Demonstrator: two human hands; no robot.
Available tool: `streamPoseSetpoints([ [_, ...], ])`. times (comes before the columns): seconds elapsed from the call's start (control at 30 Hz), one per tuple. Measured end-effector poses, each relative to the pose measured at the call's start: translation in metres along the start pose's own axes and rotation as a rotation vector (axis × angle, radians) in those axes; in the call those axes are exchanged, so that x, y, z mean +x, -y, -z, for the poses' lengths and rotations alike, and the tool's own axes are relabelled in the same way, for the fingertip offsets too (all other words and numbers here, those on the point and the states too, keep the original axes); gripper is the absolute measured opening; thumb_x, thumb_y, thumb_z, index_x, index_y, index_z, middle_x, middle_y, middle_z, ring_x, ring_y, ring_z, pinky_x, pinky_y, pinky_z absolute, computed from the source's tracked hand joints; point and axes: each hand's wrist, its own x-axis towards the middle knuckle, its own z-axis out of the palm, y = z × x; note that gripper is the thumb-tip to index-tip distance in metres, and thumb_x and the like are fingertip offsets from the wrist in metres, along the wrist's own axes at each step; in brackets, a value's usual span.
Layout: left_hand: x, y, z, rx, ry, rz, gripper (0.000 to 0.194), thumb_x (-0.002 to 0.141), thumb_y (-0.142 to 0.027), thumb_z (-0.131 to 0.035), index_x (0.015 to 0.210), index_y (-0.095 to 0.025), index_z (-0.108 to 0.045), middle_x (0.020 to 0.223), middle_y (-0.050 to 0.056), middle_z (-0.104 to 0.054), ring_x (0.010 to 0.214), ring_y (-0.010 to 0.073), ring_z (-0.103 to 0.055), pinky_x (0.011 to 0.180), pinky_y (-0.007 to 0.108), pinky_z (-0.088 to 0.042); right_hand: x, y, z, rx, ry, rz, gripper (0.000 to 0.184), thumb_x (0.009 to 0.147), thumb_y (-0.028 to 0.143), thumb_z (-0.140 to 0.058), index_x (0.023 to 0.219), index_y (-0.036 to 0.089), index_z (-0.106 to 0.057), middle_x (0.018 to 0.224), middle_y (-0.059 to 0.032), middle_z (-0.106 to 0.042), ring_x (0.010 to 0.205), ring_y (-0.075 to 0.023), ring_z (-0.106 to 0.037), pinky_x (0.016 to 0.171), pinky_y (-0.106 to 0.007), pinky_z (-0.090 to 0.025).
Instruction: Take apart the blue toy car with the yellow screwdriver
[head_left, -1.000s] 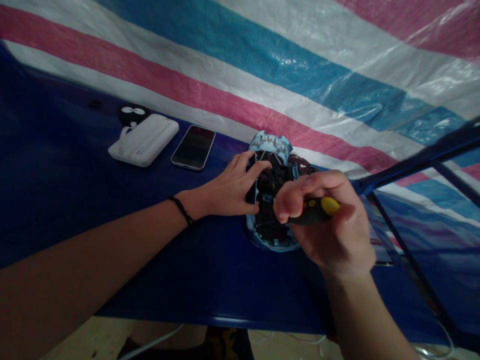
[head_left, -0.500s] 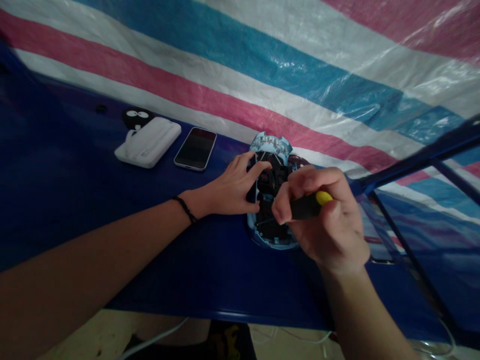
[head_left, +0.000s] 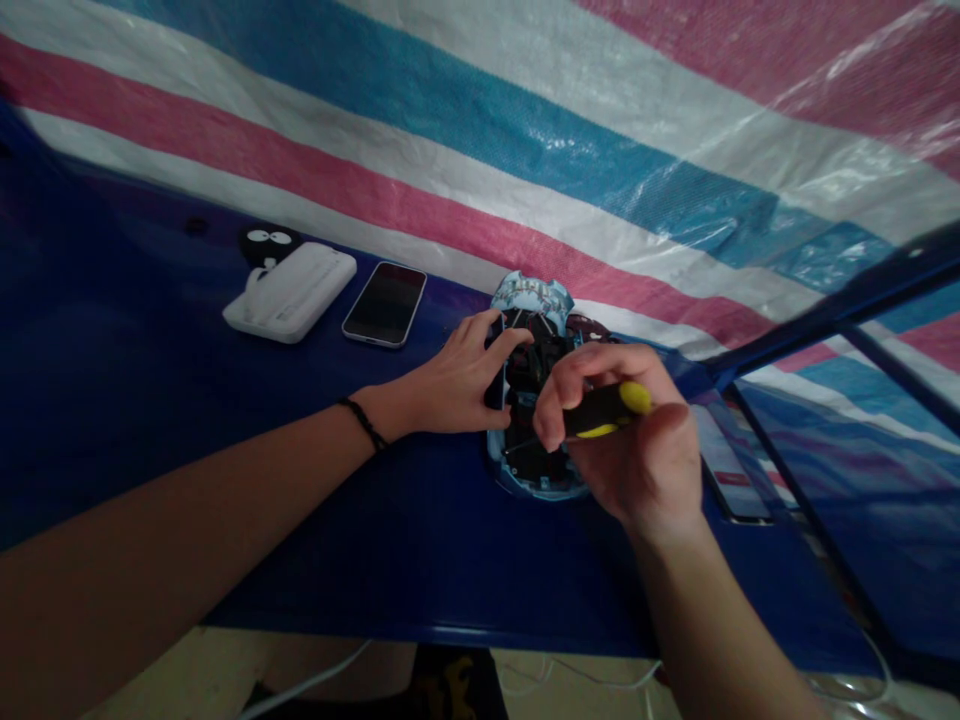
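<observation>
Blue tabletop (head_left: 420, 550) | dark phone (head_left: 385, 304) beside power bank (head_left: 296, 292) | right hand (head_left: 637, 470) part-hiding opened casing (head_left: 529, 385)

A blue tabletop (head_left: 420, 540) carries a white power bank (head_left: 296, 292), a dark-screened phone (head_left: 385, 304), a lit phone (head_left: 737, 478) and an opened light-blue device (head_left: 526, 400).

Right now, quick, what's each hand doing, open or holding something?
Left hand: open, fingers spread against the side of the opened blue device.
Right hand: closed around a black-and-yellow screwdriver.
</observation>
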Motion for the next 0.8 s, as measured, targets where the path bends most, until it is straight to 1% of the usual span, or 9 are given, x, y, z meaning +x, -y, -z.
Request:
streamPoseSetpoints([
  [0.07,0.0004,0.0001,-0.0005,0.000,0.001,-0.008,0.087,0.078,-0.044,-0.086,0.148,-0.018,-0.042,0.149,0.024,-0.044,0.152,0.0462,-0.032,0.123,0.068,-0.036,-0.0016,-0.0017,0.0021,-0.033,0.015,0.016,0.034,0.100,0.051,-0.068,0.124,0.028,-0.068,0.094,-0.0027,-0.060,0.069,-0.0147,-0.059,0.060,-0.031,-0.049],
  [0.13,0.0006,0.0000,-0.0004,-0.008,0.003,0.000,0.085,0.079,-0.044,-0.086,0.148,-0.021,-0.042,0.150,0.022,-0.045,0.152,0.0457,-0.032,0.124,0.067,-0.035,-0.0023,-0.0029,0.0030,-0.035,0.009,0.008,0.032,0.100,0.049,-0.070,0.126,0.030,-0.067,0.091,-0.0016,-0.058,0.070,-0.0154,-0.059,0.061,-0.031,-0.048],
  [0.23,0.0003,-0.0005,0.0005,-0.022,0.010,0.015,0.083,0.080,-0.043,-0.085,0.147,-0.022,-0.042,0.150,0.021,-0.045,0.154,0.0455,-0.029,0.125,0.067,-0.034,-0.0018,-0.0024,0.0019,0.026,0.005,-0.030,0.027,0.105,0.050,-0.061,0.119,0.028,-0.069,0.083,-0.0003,-0.055,0.070,-0.0159,-0.059,0.065,-0.033,-0.049],
  [0.33,-0.0003,-0.0007,0.0012,-0.021,0.013,0.016,0.082,0.080,-0.043,-0.085,0.147,-0.022,-0.042,0.151,0.021,-0.044,0.154,0.0454,-0.029,0.125,0.067,-0.035,-0.0018,-0.0013,0.0012,0.033,0.019,-0.036,0.031,0.107,0.053,-0.056,0.116,0.027,-0.069,0.082,-0.0009,-0.055,0.071,-0.0165,-0.059,0.067,-0.034,-0.049],
  [0.47,0.0001,0.0002,0.0001,0.000,0.014,0.018,0.084,0.080,-0.043,-0.084,0.148,-0.018,-0.042,0.151,0.025,-0.043,0.151,0.0471,-0.032,0.122,0.068,-0.038,-0.0024,-0.0008,0.0014,-0.027,0.025,-0.005,0.033,0.100,0.049,-0.071,0.126,0.030,-0.065,0.089,-0.0015,-0.058,0.072,-0.0159,-0.059,0.063,-0.032,-0.048],
  [0.57,0.0006,0.0011,-0.0013,0.007,0.018,0.009,0.083,0.080,-0.043,-0.083,0.148,-0.019,-0.042,0.149,0.023,-0.046,0.152,0.0472,-0.030,0.123,0.069,-0.035,-0.0011,0.0011,0.0000,0.019,0.025,-0.018,0.021,0.106,0.042,-0.062,0.120,0.027,-0.067,0.088,-0.0024,-0.061,0.076,-0.0161,-0.063,0.066,-0.032,-0.050],
  [0.63,0.0005,0.0014,-0.0016,0.008,0.019,0.004,0.082,0.080,-0.043,-0.084,0.147,-0.020,-0.042,0.147,0.021,-0.049,0.153,0.0475,-0.029,0.125,0.069,-0.032,-0.0004,0.0025,-0.0008,0.068,0.023,-0.031,0.025,0.109,0.044,-0.055,0.116,0.025,-0.069,0.093,-0.0044,-0.064,0.079,-0.0163,-0.065,0.068,-0.032,-0.051],
  [0.7,0.0000,0.0014,-0.0011,0.012,0.018,0.002,0.083,0.081,-0.042,-0.084,0.148,-0.019,-0.042,0.148,0.022,-0.048,0.152,0.0474,-0.030,0.125,0.068,-0.033,-0.0008,0.0025,-0.0003,0.074,0.033,-0.038,0.027,0.107,0.046,-0.060,0.122,0.026,-0.069,0.097,-0.0048,-0.064,0.080,-0.0160,-0.063,0.066,-0.031,-0.050],
  [0.8,-0.0009,0.0012,-0.0003,0.030,0.010,-0.005,0.083,0.082,-0.041,-0.082,0.150,-0.017,-0.040,0.150,0.025,-0.044,0.152,0.0468,-0.032,0.122,0.067,-0.037,-0.0028,0.0004,0.0024,0.030,0.043,-0.036,0.032,0.100,0.040,-0.073,0.130,0.029,-0.066,0.094,-0.0023,-0.060,0.080,-0.0153,-0.060,0.067,-0.030,-0.049],
])
